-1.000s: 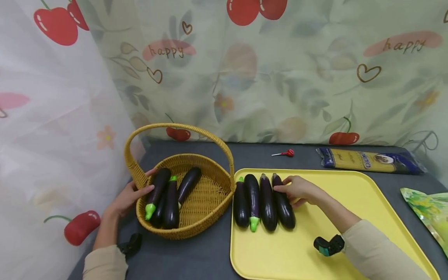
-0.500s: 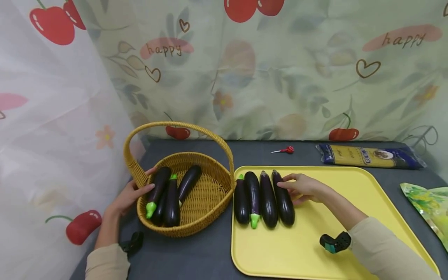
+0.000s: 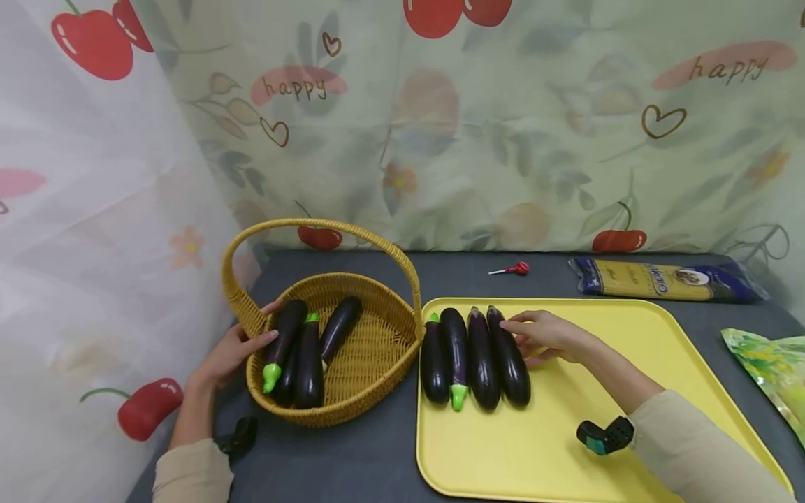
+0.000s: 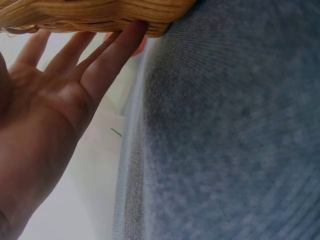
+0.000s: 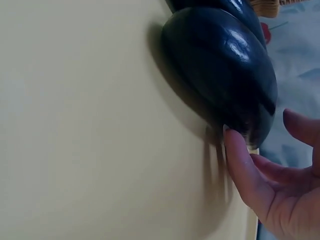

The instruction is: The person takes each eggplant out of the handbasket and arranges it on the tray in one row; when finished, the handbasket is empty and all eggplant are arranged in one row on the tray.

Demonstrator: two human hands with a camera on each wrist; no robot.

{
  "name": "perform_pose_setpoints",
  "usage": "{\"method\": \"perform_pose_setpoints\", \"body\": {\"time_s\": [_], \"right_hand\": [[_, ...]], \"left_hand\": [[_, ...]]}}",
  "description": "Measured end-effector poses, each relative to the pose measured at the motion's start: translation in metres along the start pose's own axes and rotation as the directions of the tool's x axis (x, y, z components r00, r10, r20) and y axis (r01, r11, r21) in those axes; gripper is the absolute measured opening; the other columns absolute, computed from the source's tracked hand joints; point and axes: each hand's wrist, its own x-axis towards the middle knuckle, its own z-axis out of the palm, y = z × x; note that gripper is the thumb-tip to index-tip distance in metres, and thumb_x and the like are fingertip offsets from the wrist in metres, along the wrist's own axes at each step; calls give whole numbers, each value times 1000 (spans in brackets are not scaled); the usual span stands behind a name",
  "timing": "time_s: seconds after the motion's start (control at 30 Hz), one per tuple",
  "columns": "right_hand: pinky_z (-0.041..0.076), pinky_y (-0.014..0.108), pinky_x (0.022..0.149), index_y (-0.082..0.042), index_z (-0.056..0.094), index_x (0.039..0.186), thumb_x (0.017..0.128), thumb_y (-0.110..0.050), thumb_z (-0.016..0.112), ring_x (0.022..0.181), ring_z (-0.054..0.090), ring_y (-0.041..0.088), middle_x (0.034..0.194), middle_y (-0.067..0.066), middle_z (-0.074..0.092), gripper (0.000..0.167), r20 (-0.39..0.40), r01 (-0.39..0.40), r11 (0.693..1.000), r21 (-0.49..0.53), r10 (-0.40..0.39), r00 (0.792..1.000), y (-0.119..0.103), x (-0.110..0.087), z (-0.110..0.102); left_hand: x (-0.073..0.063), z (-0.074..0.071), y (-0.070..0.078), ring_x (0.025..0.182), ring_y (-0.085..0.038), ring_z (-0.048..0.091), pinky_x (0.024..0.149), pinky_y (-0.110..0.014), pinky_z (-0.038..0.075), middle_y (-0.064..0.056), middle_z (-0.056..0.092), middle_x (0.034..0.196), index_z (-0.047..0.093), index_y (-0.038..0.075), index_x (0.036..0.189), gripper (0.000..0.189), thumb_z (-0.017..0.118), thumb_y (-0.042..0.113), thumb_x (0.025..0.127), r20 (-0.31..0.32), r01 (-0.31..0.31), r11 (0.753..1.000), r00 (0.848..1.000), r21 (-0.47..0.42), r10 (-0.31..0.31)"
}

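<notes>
At the left, my left hand (image 3: 228, 355) holds the side of the wicker basket (image 3: 352, 407) by the handle's foot. Its thumb lies over the rim, beside a dark eggplant (image 3: 291, 328); in the left wrist view its other fingers (image 4: 102, 70) reach up to the basket's outer wall (image 4: 95, 12). Several eggplants lie in the basket. On the yellow tray (image 3: 497, 454) several more stand in a row, side by side. My right hand (image 3: 550, 339) is at the upper end of the rightmost eggplant (image 3: 512, 360). One fingertip touches it, and the thumb stays apart, in the right wrist view.
A red lollipop (image 3: 518, 268) lies behind the tray. Farther right is a blue and yellow pasta packet (image 3: 669, 281). A green and yellow bag (image 3: 770, 367) sits at the right edge. The basket's tall handle (image 3: 323, 223) arches above it, before a printed curtain (image 3: 478, 161).
My right hand has loosened from the rightmost eggplant, shifting slightly right, and that eggplant's upper end leans closer to its neighbour. The left hand stays on the basket. The head view has tilted slightly.
</notes>
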Motion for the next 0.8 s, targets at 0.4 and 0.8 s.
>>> {"method": "perform_pose_setpoints", "body": {"time_s": [0.4, 0.8], "right_hand": [[54, 36, 72, 9, 37, 134, 98, -40, 52, 90, 63, 26, 109, 22, 56, 63, -61, 78, 996, 53, -74, 995, -10, -5, -19], [48, 44, 86, 11, 32, 140, 98, -42, 51, 103, 59, 31, 122, 27, 50, 70, 16, 140, 974, 177, -145, 989, -20, -15, -36]], "left_hand": [[-1, -2, 1, 119, 2, 40, 90, -18, 40, -22, 23, 152, 24, 5, 151, 59, 51, 15, 100, -13, -10, 1000, 1000, -9, 10], [1, 1, -2, 118, 0, 43, 89, -20, 42, -16, 30, 149, 25, 4, 151, 58, 51, 12, 99, -12, -13, 1000, 1000, -15, 13]]}}
